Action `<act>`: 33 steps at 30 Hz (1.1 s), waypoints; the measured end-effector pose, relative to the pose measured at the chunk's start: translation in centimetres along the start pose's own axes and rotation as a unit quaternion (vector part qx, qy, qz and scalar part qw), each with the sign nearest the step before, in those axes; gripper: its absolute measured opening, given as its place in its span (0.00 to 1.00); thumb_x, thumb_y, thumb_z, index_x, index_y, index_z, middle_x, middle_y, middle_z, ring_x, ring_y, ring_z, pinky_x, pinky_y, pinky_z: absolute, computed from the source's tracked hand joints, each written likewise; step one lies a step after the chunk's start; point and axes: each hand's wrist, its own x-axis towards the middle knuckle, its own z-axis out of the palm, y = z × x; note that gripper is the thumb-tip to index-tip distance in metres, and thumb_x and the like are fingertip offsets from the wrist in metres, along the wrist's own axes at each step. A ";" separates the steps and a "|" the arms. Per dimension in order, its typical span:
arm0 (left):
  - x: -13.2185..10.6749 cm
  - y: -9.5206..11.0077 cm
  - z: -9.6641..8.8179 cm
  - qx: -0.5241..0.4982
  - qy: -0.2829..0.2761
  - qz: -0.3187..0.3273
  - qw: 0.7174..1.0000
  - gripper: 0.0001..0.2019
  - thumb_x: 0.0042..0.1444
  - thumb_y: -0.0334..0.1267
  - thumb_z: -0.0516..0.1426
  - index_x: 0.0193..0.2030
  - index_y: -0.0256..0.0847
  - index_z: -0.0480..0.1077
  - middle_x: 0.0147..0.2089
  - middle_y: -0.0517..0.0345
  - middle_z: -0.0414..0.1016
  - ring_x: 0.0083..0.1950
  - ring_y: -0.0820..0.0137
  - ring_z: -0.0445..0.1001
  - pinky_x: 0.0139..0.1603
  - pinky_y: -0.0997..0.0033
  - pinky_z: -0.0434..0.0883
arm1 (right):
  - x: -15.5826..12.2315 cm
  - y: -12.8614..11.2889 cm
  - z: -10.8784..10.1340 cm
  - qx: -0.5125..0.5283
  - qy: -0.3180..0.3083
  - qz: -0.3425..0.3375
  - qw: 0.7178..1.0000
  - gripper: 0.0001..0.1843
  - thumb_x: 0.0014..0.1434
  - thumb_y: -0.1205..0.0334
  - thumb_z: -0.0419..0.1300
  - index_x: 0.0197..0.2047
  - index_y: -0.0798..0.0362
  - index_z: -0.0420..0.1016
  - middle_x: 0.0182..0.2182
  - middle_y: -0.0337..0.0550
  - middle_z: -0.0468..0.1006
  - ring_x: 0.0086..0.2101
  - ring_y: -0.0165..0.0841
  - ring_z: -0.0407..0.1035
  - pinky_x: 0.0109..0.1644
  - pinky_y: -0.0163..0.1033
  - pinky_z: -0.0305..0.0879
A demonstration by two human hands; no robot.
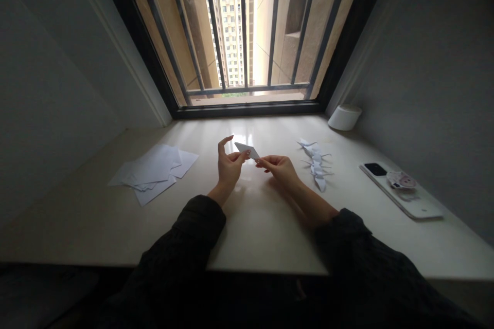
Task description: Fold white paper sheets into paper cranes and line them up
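Observation:
A small piece of folded white paper (245, 148), shaped like a narrow diamond, is held up above the pale counter between both hands. My left hand (229, 162) pinches its lower middle with the thumb, the index finger raised and bent away from it. At the paper's right tip, the fingertips of my right hand (278, 165) are closed on it. Just right of that hand, several folded white paper cranes (315, 160) lie in a row with thin points sticking out. Loose white paper sheets (156, 167) are piled at the left.
A white phone (419, 204) with a round cartoon grip lies at the right. In the back right corner stands a white cylindrical object (345, 117). The counter (266, 247) ends at a front edge near my body; a barred window (247, 41) is behind it.

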 end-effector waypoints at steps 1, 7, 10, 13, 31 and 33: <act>0.1 -0.1 -0.1 -0.002 -0.004 0.002 1.000 0.33 0.47 0.39 0.64 0.58 0.44 0.56 0.26 0.63 0.75 0.29 0.69 0.78 0.35 0.70 0.73 | 0.0 0.0 0.0 -0.003 -0.007 -0.007 1.000 0.19 0.43 0.45 0.67 0.30 0.53 0.82 0.27 0.47 0.82 0.31 0.36 0.74 0.32 0.38 0.65; 1.1 -0.5 -1.0 0.000 0.004 0.008 1.000 0.36 0.51 0.38 0.61 0.64 0.45 0.50 0.26 0.63 0.76 0.30 0.71 0.77 0.36 0.72 0.72 | 0.0 -0.3 0.0 -0.006 -0.029 -0.034 0.999 0.21 0.50 0.43 0.61 0.36 0.53 0.81 0.34 0.48 0.82 0.36 0.37 0.74 0.38 0.41 0.67; 1.2 -0.4 -1.2 0.045 -0.027 0.039 0.998 0.33 0.53 0.37 0.59 0.64 0.45 0.52 0.26 0.63 0.76 0.28 0.72 0.76 0.34 0.73 0.71 | 0.2 -0.2 0.0 0.015 0.012 -0.048 0.999 0.21 0.50 0.43 0.62 0.37 0.52 0.77 0.35 0.47 0.81 0.36 0.36 0.73 0.38 0.40 0.68; 0.7 0.1 -1.2 0.141 -0.117 0.093 0.979 0.29 0.54 0.36 0.58 0.63 0.49 0.57 0.27 0.64 0.75 0.26 0.72 0.74 0.30 0.75 0.69 | 0.5 0.1 0.0 0.047 0.029 -0.059 0.997 0.19 0.48 0.45 0.64 0.34 0.51 0.69 0.31 0.43 0.80 0.33 0.34 0.73 0.37 0.39 0.68; 0.1 0.2 -0.4 0.076 -0.187 -0.037 0.979 0.27 0.54 0.47 0.59 0.59 0.43 0.61 0.34 0.55 0.79 0.35 0.67 0.78 0.35 0.71 0.71 | 0.7 0.4 -0.3 0.088 0.102 -0.113 0.984 0.16 0.43 0.51 0.69 0.29 0.52 0.73 0.26 0.40 0.79 0.27 0.33 0.73 0.34 0.41 0.71; 0.1 0.2 -0.2 0.041 -0.177 -0.065 0.981 0.25 0.53 0.48 0.59 0.56 0.41 0.64 0.35 0.53 0.79 0.37 0.65 0.79 0.37 0.69 0.71 | 0.7 0.4 -0.2 0.102 0.105 -0.120 0.982 0.15 0.43 0.52 0.70 0.30 0.52 0.73 0.28 0.41 0.80 0.29 0.33 0.74 0.36 0.42 0.73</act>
